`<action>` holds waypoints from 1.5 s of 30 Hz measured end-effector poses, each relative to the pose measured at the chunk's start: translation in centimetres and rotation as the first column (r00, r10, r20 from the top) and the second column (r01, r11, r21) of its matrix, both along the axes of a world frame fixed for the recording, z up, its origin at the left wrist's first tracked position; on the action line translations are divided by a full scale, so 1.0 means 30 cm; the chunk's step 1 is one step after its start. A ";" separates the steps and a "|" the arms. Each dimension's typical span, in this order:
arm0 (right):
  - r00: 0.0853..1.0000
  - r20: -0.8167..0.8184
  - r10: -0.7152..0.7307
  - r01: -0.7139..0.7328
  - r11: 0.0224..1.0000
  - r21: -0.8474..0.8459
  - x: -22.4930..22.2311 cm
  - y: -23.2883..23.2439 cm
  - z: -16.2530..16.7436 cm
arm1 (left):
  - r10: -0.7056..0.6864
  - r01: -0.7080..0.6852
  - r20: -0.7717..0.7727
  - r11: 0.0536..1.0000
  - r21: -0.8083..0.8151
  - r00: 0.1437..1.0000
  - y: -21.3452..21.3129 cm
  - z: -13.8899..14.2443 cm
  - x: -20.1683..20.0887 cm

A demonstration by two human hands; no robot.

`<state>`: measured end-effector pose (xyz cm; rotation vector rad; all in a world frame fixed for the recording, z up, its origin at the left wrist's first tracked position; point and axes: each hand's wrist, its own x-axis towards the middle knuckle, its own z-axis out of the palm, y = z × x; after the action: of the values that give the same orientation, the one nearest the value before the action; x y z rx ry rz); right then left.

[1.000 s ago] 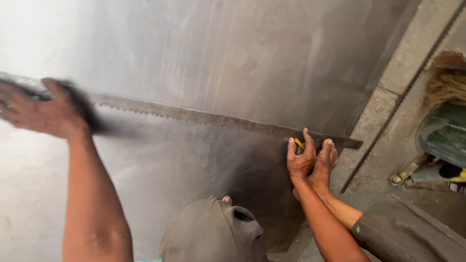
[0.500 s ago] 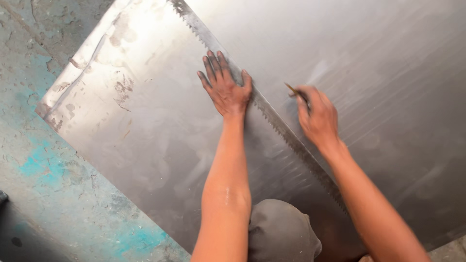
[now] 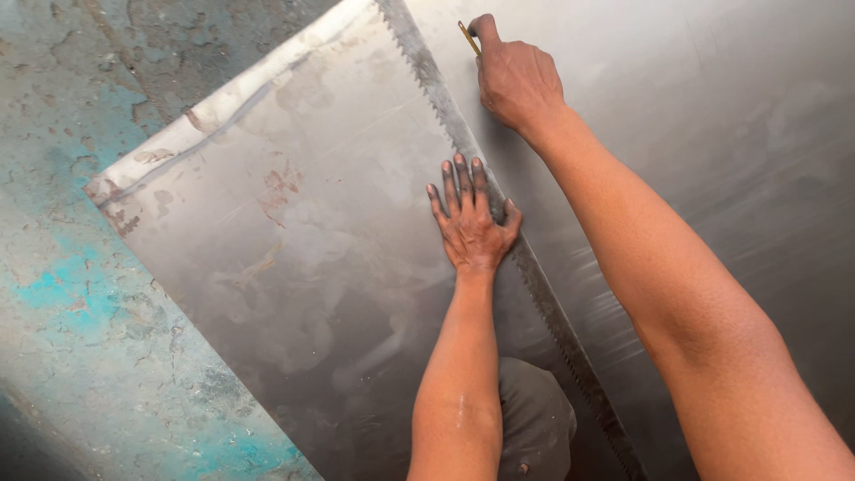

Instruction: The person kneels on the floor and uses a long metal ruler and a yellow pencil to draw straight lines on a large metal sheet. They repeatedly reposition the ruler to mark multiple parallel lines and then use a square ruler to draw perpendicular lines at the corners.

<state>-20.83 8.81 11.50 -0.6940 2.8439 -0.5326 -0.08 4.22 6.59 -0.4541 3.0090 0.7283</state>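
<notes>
A large shiny metal sheet (image 3: 294, 267) lies flat on the floor. Across it runs a long toothed saw blade (image 3: 552, 312), lying diagonally from the top centre to the bottom right like a straightedge. My left hand (image 3: 470, 224) presses flat on the sheet and the blade, fingers spread. My right hand (image 3: 515, 76) is farther up the blade, closed around a thin yellow pencil (image 3: 469, 37) whose tip rests against the blade's right edge on the sheet.
Worn concrete floor (image 3: 71, 303) with patches of turquoise paint lies to the left of the sheet. My knee in dark grey cloth (image 3: 534, 419) rests on the sheet just below my left forearm. The sheet's near-left corner (image 3: 93, 189) is scuffed and whitish.
My right hand with the pencil has slid up along the blade, away from me. My left hand stays flat on the blade. The view has shifted.
</notes>
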 end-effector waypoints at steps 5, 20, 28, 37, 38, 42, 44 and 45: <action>0.998 0.055 0.035 -0.038 0.997 0.064 -0.155 -0.156 -0.017 | -0.013 0.011 0.054 1.000 0.027 0.998 -0.001 -0.023 0.000; 0.990 0.091 0.106 -0.106 0.994 -0.004 0.134 0.030 -0.046 | -0.022 0.022 -0.002 1.000 0.003 1.000 -0.006 -0.071 0.006; 0.825 0.544 -0.153 0.000 0.962 0.272 1.537 0.935 0.166 | -0.024 0.025 0.013 0.997 -0.069 1.000 -0.010 -0.057 -0.004; 0.972 0.229 -0.051 0.048 0.999 0.018 0.861 0.510 0.021 | -0.028 0.021 -0.045 0.988 -0.153 0.999 -0.031 -0.055 -0.008; 0.944 0.320 -0.086 0.040 0.988 0.146 0.799 0.440 0.008 | -0.030 0.023 -0.039 0.986 -0.163 0.999 -0.036 -0.058 -0.009; 0.984 0.160 -0.075 0.058 0.993 0.108 0.898 0.444 -0.064 | -0.081 0.077 -0.019 0.981 -0.179 0.996 -0.054 -0.085 -0.007; 0.986 0.153 -0.070 0.051 0.991 0.125 1.140 0.607 -0.094 | -0.086 0.086 0.010 0.977 -0.196 0.996 -0.069 -0.111 -0.002; 0.985 0.167 -0.034 0.010 0.989 0.146 1.308 0.738 -0.087 | -0.095 0.095 0.010 0.974 -0.204 0.995 -0.077 -0.127 0.000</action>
<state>18.40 30.94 8.88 -0.5641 2.7016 -0.3649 -0.07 1.91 2.76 -0.3099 3.0933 0.4147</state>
